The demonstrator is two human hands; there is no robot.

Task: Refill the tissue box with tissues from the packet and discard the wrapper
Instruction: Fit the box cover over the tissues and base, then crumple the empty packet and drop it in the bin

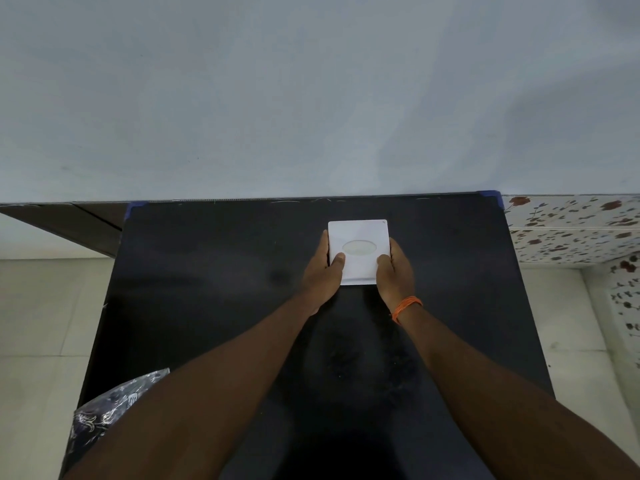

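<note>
**Between both hands: tissue box, refill status unclear**

Left of the left hand (323, 271): just bare black table (207, 289), no packet, no wrapper anywhere. Down near the left elbow, some dark patterned fabric (104, 410), can't say what. Between the hands: white tissue box (358, 251), flat on the table, clamped from both sides, thumbs on top. Oval slot looks pale inside, no tissue poking out, so can't tell full or empty. Right hand (394, 271) gripping the other edge, orange thread (407, 306) on that wrist. Probably either very start or very end. No brand or readable writing anywhere.
</note>
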